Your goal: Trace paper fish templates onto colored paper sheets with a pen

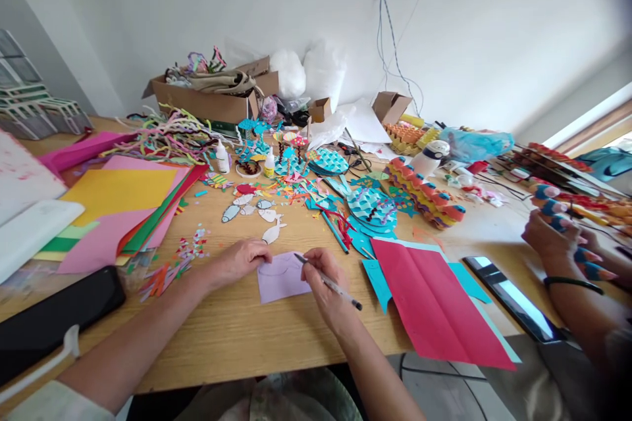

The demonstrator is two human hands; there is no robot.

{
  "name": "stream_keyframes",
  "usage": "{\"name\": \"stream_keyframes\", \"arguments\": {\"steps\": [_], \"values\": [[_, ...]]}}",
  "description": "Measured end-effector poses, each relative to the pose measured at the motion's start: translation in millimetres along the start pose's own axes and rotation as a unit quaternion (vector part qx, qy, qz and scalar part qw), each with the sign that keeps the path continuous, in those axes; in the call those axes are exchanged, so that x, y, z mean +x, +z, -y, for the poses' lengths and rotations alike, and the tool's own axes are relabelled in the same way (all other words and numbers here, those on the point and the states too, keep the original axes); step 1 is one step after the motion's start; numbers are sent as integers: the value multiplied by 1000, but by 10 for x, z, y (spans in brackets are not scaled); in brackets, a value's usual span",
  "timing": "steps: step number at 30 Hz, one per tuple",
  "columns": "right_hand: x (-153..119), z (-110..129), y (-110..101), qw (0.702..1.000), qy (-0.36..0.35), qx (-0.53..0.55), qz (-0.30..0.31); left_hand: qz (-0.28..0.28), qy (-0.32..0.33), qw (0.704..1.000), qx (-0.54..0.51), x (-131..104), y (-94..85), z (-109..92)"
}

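A small purple paper [281, 281] lies on the wooden table, with a curved drawn outline on it. My right hand [323, 283] is closed around a pen [340, 291], its tip at the paper's upper right part. At the paper's upper left corner rests my left hand [245, 261], fingers bent together; whether they pinch the edge is hard to tell. Just above the paper lies a white paper fish [272, 231], and farther back several small drawn fish cut-outs [230, 212].
Coloured sheets [123, 194] and a black phone [64, 316] lie left. Red paper [442, 302] and another phone [513, 299] lie right. Glue bottles [222, 158] and scraps stand behind. At far right, another person's hands [548, 237] hold a colourful craft piece.
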State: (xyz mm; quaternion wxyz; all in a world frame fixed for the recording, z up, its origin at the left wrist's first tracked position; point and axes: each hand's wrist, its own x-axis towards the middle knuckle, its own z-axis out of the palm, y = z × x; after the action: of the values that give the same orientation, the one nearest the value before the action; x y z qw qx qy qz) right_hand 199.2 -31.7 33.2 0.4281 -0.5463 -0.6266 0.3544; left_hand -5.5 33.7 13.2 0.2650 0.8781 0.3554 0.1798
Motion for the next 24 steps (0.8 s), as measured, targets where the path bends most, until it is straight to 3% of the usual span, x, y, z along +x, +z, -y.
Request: {"name": "stream_keyframes", "arguments": {"steps": [3, 10, 20, 24], "values": [[-20, 65, 132, 999, 23, 36, 33, -17, -6, 1000, -24, -7, 27, 33], [-5, -86, 348, 996, 29, 53, 72, -39, 19, 997, -62, -47, 37, 52], [-59, -146, 396, 995, -48, -49, 65, -92, -3, 993, -75, -74, 128, 173], [-54, -146, 387, 995, -42, -51, 74, -94, -13, 993, -66, -80, 110, 159]]}}
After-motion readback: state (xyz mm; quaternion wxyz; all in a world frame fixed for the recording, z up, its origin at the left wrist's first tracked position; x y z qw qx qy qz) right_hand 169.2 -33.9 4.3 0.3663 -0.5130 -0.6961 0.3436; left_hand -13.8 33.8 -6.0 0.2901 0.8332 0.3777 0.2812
